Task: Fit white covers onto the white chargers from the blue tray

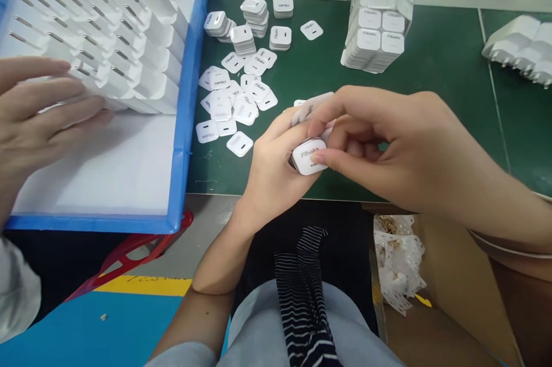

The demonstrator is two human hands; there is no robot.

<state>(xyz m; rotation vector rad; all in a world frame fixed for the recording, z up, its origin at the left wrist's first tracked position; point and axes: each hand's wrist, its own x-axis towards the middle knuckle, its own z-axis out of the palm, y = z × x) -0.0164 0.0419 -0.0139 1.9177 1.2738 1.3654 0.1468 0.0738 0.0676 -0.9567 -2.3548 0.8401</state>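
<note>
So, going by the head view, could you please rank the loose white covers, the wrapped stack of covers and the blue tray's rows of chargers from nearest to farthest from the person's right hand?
From the right hand:
1. Loose white covers, scattered on the green mat just to its left.
2. Wrapped stack of covers, standing beyond it, toward the mat's back edge.
3. Rows of chargers, far left inside the blue tray.

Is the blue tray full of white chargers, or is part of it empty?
Partly empty. The white chargers fill only the far part of the blue tray; its near floor is bare white.
</note>
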